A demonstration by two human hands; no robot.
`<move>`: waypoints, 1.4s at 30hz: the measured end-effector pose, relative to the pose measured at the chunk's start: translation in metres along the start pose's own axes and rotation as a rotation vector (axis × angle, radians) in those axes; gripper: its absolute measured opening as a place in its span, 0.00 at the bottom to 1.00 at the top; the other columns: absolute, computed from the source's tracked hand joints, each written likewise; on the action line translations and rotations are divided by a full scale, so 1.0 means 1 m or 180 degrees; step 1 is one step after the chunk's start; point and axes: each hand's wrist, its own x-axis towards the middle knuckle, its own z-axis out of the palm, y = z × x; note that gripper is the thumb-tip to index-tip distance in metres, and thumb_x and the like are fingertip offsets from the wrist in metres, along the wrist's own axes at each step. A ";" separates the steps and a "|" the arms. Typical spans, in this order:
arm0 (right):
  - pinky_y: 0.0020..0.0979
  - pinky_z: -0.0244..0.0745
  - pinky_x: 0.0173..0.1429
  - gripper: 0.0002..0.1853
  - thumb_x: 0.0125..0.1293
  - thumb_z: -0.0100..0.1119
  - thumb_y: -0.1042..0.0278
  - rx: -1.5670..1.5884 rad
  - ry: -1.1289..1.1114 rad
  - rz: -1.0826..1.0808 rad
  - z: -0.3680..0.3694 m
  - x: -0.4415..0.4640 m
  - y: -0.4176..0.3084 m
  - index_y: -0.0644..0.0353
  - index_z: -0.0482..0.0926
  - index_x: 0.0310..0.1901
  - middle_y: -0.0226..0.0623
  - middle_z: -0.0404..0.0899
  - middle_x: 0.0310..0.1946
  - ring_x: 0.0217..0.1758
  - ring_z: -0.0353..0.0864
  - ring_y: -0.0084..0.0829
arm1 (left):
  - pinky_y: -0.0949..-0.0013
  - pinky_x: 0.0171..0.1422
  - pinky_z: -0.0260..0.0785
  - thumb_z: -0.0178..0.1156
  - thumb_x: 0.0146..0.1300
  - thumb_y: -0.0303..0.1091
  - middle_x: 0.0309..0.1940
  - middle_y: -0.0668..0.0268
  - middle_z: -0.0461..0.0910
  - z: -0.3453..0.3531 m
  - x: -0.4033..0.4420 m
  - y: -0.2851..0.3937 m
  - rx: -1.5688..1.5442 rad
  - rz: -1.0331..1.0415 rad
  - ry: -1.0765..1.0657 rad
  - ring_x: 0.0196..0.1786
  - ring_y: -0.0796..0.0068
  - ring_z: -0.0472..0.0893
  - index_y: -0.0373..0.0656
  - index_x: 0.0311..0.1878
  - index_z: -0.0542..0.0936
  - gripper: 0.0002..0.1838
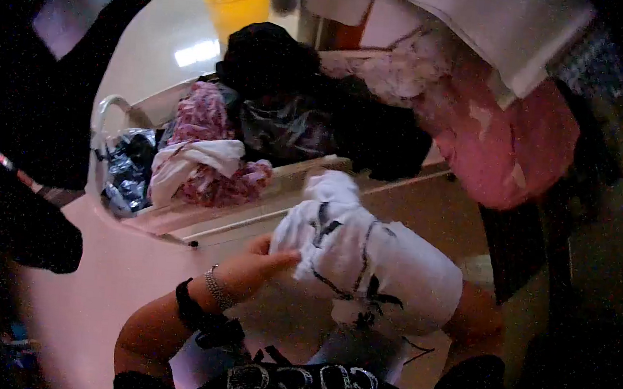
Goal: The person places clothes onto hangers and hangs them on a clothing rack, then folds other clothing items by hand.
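Note:
A white cloth garment with dark line markings (375,265) is held up in front of my body. My left hand (266,264), with a bracelet and a dark watch on the wrist, pinches the garment's left edge between thumb and fingers. The right forearm goes into the garment from the right side, so my right hand is covered by the fabric and its fingers do not show. Beyond the garment, a pink patterned cloth (204,116) and a white cloth (189,166) lie bunched together.
Dark clothes and bags (288,119) are heaped behind the garment. A clear plastic bag (131,166) lies at the left, inside a white curved rail (106,109). A yellow bucket (238,6) stands at the back. Pink fabric (506,144) hangs at the right.

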 end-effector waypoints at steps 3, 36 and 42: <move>0.27 0.64 0.55 0.20 0.54 0.57 0.67 0.0441 -0.0816 0.0411 -0.015 0.046 -0.038 0.57 0.70 0.50 0.37 0.70 0.50 0.49 0.70 0.29 | 0.68 0.50 0.69 0.53 0.62 0.35 0.43 0.65 0.76 -0.005 0.002 -0.002 -0.0492 -0.0015 0.0343 0.41 0.74 0.77 0.37 0.51 0.70 0.17; 0.28 0.67 0.48 0.22 0.59 0.54 0.65 0.1111 0.3286 -0.0223 -0.099 -0.052 0.106 0.58 0.67 0.55 0.29 0.72 0.40 0.43 0.71 0.26 | 0.77 0.40 0.69 0.55 0.60 0.28 0.33 0.64 0.79 0.013 0.028 0.107 0.1541 0.2491 0.1465 0.35 0.79 0.77 0.42 0.44 0.75 0.09; 0.29 0.66 0.51 0.16 0.60 0.54 0.64 0.0761 0.2980 0.0302 -0.099 -0.074 0.145 0.60 0.74 0.47 0.32 0.74 0.44 0.47 0.71 0.27 | 0.78 0.41 0.67 0.53 0.57 0.24 0.33 0.67 0.77 0.016 0.028 0.093 0.1180 0.2563 0.0838 0.35 0.80 0.74 0.43 0.47 0.77 0.13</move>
